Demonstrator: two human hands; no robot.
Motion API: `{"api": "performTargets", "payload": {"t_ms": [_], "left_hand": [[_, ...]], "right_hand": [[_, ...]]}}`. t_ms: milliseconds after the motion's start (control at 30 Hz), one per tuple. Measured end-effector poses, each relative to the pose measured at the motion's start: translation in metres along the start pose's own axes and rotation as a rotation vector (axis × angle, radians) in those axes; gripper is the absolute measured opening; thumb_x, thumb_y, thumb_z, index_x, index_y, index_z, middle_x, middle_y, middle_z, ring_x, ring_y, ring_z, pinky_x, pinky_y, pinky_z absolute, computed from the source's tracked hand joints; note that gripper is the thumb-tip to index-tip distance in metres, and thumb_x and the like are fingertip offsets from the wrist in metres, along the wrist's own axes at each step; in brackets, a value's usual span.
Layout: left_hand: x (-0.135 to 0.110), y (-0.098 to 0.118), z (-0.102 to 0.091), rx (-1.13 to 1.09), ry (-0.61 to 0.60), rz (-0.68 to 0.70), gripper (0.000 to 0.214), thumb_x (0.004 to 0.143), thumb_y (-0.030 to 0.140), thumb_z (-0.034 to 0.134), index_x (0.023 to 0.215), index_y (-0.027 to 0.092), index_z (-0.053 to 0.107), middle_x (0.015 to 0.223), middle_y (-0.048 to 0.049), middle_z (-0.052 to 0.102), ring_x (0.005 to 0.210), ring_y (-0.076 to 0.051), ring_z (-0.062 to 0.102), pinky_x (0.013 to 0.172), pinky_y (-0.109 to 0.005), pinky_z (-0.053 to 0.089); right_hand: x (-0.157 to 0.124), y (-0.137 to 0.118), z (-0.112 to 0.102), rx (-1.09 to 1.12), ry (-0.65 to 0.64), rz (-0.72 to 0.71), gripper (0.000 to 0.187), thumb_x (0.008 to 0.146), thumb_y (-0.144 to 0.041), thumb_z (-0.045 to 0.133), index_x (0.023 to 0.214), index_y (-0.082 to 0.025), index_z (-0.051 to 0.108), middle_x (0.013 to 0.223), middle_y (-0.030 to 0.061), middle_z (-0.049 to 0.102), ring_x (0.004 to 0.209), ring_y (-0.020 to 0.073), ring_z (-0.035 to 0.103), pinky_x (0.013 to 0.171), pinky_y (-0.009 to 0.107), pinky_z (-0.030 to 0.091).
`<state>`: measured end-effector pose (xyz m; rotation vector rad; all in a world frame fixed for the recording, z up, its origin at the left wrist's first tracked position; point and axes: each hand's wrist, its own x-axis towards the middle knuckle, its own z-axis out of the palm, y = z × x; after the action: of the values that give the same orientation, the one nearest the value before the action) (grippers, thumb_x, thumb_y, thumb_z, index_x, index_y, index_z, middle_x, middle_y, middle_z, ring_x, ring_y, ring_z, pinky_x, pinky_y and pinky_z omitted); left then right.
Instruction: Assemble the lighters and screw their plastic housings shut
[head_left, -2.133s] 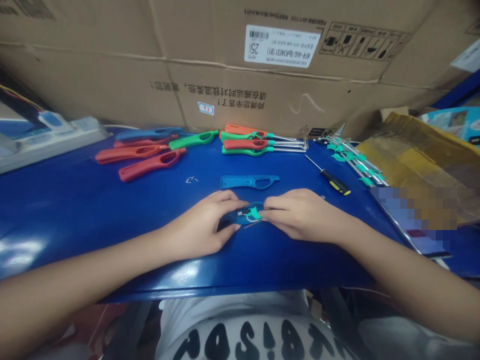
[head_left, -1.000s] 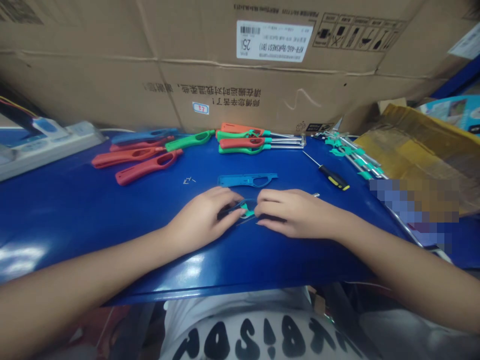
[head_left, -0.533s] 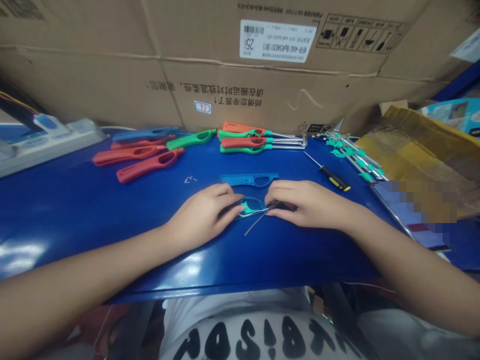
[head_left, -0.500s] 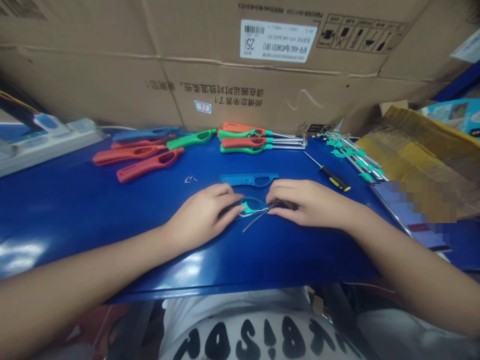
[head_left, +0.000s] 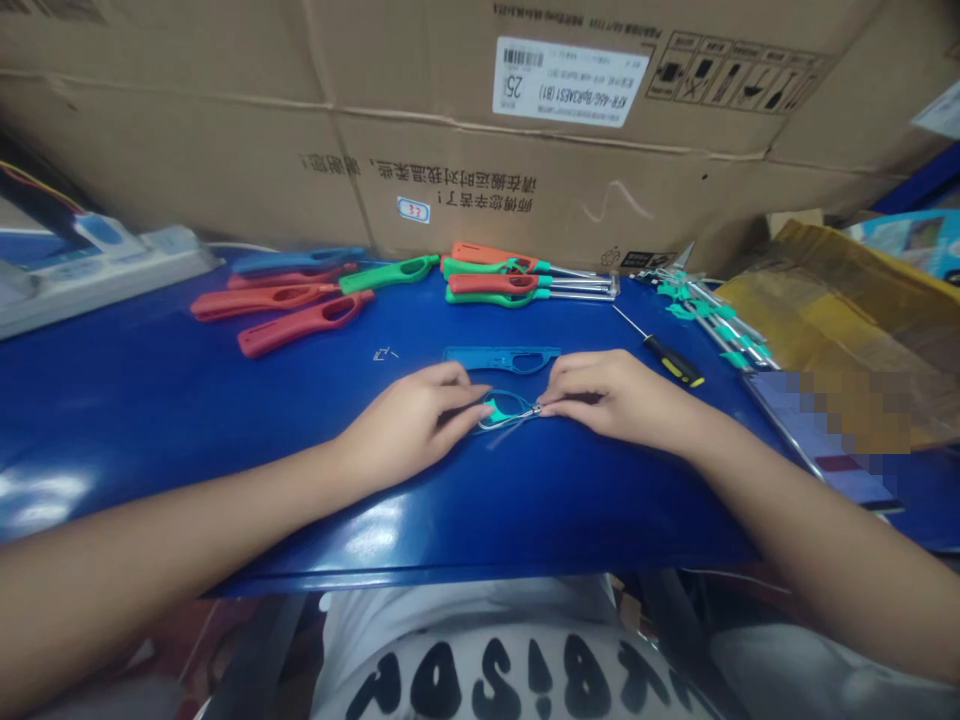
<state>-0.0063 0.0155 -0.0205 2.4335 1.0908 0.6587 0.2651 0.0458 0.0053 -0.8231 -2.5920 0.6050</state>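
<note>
My left hand (head_left: 420, 415) is closed on the left part of a blue lighter handle half (head_left: 517, 392), most of which it hides. A teal trigger piece (head_left: 496, 409) and thin pale wires (head_left: 511, 420) show in the handle's loop. At its right end, my right hand (head_left: 600, 395) pinches a small metallic piece where the wires meet; the fingertips partly cover it. Just beyond my hands a second blue handle half (head_left: 502, 358) lies on the table.
Several red, green and blue handle pieces (head_left: 300, 325) lie at the back left, near a white power strip (head_left: 112, 270). Assembled lighters (head_left: 491, 288) sit before a cardboard box (head_left: 405, 120). To the right are a screwdriver (head_left: 673, 360), metal tubes with teal parts (head_left: 709, 315) and yellowish packaging (head_left: 840, 310).
The dark thin strip under my right fingers looks paler and blurred now, and the fingertips sit closer around the metallic piece. My left hand keeps its hold. The view has shifted slightly.
</note>
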Motion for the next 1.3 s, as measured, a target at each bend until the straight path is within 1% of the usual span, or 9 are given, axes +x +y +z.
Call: {"api": "performTargets", "payload": {"t_ms": [133, 333, 500, 600, 733, 800, 1000, 1100, 1300], "left_hand": [[0.0, 0.0, 0.0, 0.009, -0.009, -0.02, 0.034, 0.101, 0.033, 0.054, 0.125, 0.015, 0.071, 0.096, -0.0067, 0.063, 0.088, -0.02, 0.064, 0.087, -0.035, 0.053], [-0.001, 0.002, 0.001, 0.075, -0.004, -0.012, 0.035, 0.102, 0.033, 0.052, 0.128, 0.016, 0.069, 0.101, -0.0075, 0.064, 0.092, -0.021, 0.064, 0.086, -0.037, 0.054], [-0.003, 0.006, -0.006, 0.1, 0.001, 0.024, 0.038, 0.104, 0.034, 0.046, 0.131, 0.018, 0.067, 0.112, -0.0084, 0.066, 0.102, -0.022, 0.064, 0.092, -0.038, 0.054], [-0.005, 0.011, -0.014, 0.196, -0.006, 0.062, 0.039, 0.102, 0.037, 0.05, 0.133, 0.02, 0.066, 0.118, -0.0089, 0.069, 0.105, -0.024, 0.065, 0.093, -0.04, 0.055], [-0.008, 0.014, -0.02, 0.304, -0.067, 0.136, 0.039, 0.098, 0.039, 0.056, 0.129, 0.017, 0.067, 0.118, -0.0091, 0.072, 0.107, -0.027, 0.066, 0.095, -0.043, 0.055], [-0.009, 0.012, -0.02, 0.319, -0.077, 0.135, 0.038, 0.098, 0.037, 0.057, 0.127, 0.016, 0.068, 0.117, -0.0098, 0.072, 0.106, -0.027, 0.066, 0.093, -0.042, 0.056], [-0.008, 0.004, -0.017, 0.235, -0.091, 0.097, 0.03, 0.099, 0.032, 0.057, 0.121, 0.017, 0.071, 0.11, -0.0094, 0.069, 0.101, -0.023, 0.066, 0.09, -0.038, 0.057], [-0.008, 0.003, -0.016, 0.207, -0.09, 0.1, 0.03, 0.099, 0.031, 0.058, 0.121, 0.017, 0.072, 0.108, -0.0091, 0.067, 0.099, -0.022, 0.065, 0.09, -0.038, 0.057], [-0.012, 0.004, -0.014, 0.277, -0.088, 0.132, 0.033, 0.101, 0.03, 0.054, 0.126, 0.015, 0.069, 0.108, -0.0105, 0.066, 0.097, -0.023, 0.065, 0.087, -0.039, 0.058]], "right_hand": [[0.001, -0.002, 0.002, -0.058, -0.004, 0.023, 0.012, 0.093, -0.019, 0.067, 0.085, -0.016, 0.076, 0.087, 0.0049, 0.072, 0.08, 0.0154, 0.068, 0.076, 0.026, 0.05], [-0.005, -0.008, 0.0, -0.237, -0.082, -0.013, 0.026, 0.101, -0.025, 0.053, 0.093, -0.017, 0.076, 0.098, 0.008, 0.072, 0.087, 0.0189, 0.069, 0.078, 0.03, 0.05], [-0.007, -0.01, -0.005, -0.19, -0.122, 0.003, 0.026, 0.101, -0.027, 0.053, 0.091, -0.017, 0.075, 0.096, 0.0076, 0.071, 0.085, 0.0182, 0.067, 0.079, 0.03, 0.05], [-0.005, -0.009, -0.008, -0.136, -0.128, 0.028, 0.019, 0.098, -0.023, 0.058, 0.088, -0.017, 0.073, 0.091, 0.0062, 0.07, 0.083, 0.0173, 0.066, 0.078, 0.029, 0.049], [-0.006, -0.007, -0.014, -0.064, -0.144, 0.136, 0.01, 0.092, -0.018, 0.064, 0.086, -0.017, 0.072, 0.088, 0.0038, 0.07, 0.078, 0.0146, 0.063, 0.071, 0.026, 0.047], [-0.007, -0.006, -0.017, -0.04, -0.157, 0.202, 0.008, 0.09, -0.02, 0.066, 0.086, -0.017, 0.073, 0.087, 0.0035, 0.07, 0.074, 0.0136, 0.062, 0.067, 0.024, 0.045], [-0.005, -0.006, -0.022, 0.042, -0.204, 0.383, 0.02, 0.087, -0.036, 0.07, 0.084, -0.017, 0.074, 0.068, 0.0001, 0.065, 0.06, 0.0115, 0.053, 0.057, 0.024, 0.038], [-0.002, -0.007, -0.019, 0.05, -0.203, 0.49, 0.018, 0.084, -0.034, 0.072, 0.079, -0.017, 0.072, 0.062, -0.0009, 0.062, 0.057, 0.0116, 0.052, 0.056, 0.024, 0.036], [-0.001, -0.008, -0.015, 0.01, -0.195, 0.483, 0.015, 0.085, -0.029, 0.069, 0.076, -0.017, 0.069, 0.069, 0.0016, 0.066, 0.062, 0.013, 0.057, 0.059, 0.024, 0.038]]}}
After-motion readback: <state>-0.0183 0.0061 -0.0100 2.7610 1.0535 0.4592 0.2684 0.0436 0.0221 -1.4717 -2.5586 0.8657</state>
